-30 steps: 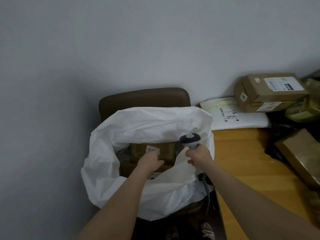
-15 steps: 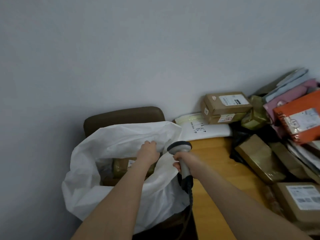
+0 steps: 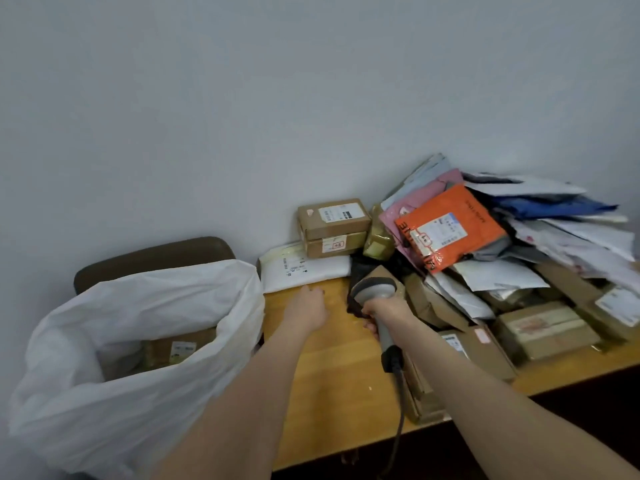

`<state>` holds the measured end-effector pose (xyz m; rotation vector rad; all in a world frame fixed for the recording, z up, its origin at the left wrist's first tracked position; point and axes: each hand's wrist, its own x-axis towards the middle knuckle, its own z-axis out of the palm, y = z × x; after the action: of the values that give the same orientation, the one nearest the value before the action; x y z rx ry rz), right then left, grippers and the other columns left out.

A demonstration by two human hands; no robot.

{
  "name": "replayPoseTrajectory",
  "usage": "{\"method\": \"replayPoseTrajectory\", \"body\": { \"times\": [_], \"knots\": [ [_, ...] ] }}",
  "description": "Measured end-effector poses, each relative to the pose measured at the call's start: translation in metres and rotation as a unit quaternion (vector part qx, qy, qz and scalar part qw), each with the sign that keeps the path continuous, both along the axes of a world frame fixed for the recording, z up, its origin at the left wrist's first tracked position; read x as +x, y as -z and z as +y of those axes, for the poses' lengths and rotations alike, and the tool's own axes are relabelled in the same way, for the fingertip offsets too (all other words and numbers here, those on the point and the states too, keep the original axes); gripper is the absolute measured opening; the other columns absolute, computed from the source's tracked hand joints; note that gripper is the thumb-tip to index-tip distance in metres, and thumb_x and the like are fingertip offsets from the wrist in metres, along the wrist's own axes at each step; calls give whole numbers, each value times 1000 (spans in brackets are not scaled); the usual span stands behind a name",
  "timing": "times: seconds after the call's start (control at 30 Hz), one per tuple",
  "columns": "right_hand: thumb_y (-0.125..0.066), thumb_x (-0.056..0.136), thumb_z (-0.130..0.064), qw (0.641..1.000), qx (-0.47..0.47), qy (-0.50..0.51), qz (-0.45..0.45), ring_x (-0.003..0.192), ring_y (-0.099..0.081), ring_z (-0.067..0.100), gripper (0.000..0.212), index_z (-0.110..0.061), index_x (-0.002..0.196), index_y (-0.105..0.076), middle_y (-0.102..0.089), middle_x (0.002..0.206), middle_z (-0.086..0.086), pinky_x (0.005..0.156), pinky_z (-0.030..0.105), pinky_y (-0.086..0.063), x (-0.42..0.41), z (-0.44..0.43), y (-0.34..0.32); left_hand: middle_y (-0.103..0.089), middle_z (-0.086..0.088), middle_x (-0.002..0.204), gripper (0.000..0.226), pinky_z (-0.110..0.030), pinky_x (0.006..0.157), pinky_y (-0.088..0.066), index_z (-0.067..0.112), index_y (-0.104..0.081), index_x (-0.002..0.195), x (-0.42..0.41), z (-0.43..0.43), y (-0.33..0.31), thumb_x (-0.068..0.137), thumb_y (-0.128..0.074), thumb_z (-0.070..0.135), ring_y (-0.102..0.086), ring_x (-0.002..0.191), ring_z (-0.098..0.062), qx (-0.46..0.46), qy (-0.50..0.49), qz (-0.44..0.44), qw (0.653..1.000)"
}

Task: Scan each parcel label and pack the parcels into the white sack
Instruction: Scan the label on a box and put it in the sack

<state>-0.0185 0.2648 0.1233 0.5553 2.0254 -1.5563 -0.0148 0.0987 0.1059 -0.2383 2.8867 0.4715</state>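
1. Now that the left hand has let go of it, the white sack (image 3: 138, 341) slumps open at 8 o'clock on a brown chair (image 3: 152, 254), with nothing holding its rim. One brown parcel (image 3: 180, 351) lies inside, label up. Count that one packed.
2. Left hand (image 3: 308, 306) has crossed from the sack's mouth to the wooden table (image 3: 329, 393), near centre frame. Fingers are loose and extended, carrying nothing. White mailer (image 3: 304, 271) lies flat at the hand's 12 o'clock. Fingertips are at its near edge, touching or just short; blur prevents telling.
3. Right hand (image 3: 384, 313) is wrapped round the handle of the scanner (image 3: 375, 291). It has come off the sack's rim and now sits over the table, head uppermost, cable trailing to 6 o'clock.
4. Two stacked cardboard boxes (image 3: 332, 223) stand against the wall at 1 o'clock of the left hand. An unscanned heap of mailers and boxes runs from 2 to 4 o'clock, with an orange mailer (image 3: 446, 226) on top.
5. Reading: one pack cycle is closed and the next has begun. The white mailer looks like the next pick; its print faces up, so it may scan without turning. Most of the job remains.
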Motion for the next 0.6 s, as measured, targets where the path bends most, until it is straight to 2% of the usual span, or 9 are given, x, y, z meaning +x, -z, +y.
{"method": "replayPoseTrajectory", "body": {
  "times": [0.07,0.17,0.3,0.4,0.53,0.6],
  "knots": [
    [-60,86,-8,1000,6,23,20,36,-49,17,8,-1,84,-57,-54,38,6,44,24,-42,-10,23,-5,-44,-9,135,46,-37,94,-44,13,-46,135,-9,24,-4,92,-57,26,-50,119,-28,7,8,8,1000],
    [-61,81,-9,998,-1,38,41,46,-54,21,12,0,89,-58,-59,48,9,56,30,-45,-30,45,-14,-46,-10,132,48,-35,92,-44,13,-46,134,-28,47,-10,90,-60,27,-50,119,-28,9,18,16,1000],
    [-62,83,-8,998,-6,48,47,41,-53,18,13,-3,93,-56,-61,53,10,48,26,-45,-61,59,-22,-45,-10,131,48,-36,89,-44,14,-44,135,-59,59,-9,91,-58,27,-47,119,-28,4,21,13,1000],
    [-64,84,-9,998,5,47,47,44,-53,18,13,-1,91,-58,-60,53,9,51,28,-47,-93,56,-27,-43,-9,134,50,-38,93,-44,15,-42,137,-86,54,-4,91,-57,28,-45,122,-27,6,7,8,1000],
    [-67,85,-15,998,3,48,46,43,-53,17,18,-2,91,-56,-59,53,9,51,27,-46,-155,38,-27,-45,-9,134,48,-39,94,-44,15,-43,136,-137,34,2,93,-55,32,-48,120,-26,18,-40,39,998],
    [-67,84,-15,997,0,55,48,37,-51,15,17,-4,87,-54,-56,45,6,46,24,-44,-188,24,-23,-45,-10,134,48,-39,95,-44,13,-42,135,-166,22,5,94,-53,35,-48,120,-27,39,-75,47,995]
  ]
}}
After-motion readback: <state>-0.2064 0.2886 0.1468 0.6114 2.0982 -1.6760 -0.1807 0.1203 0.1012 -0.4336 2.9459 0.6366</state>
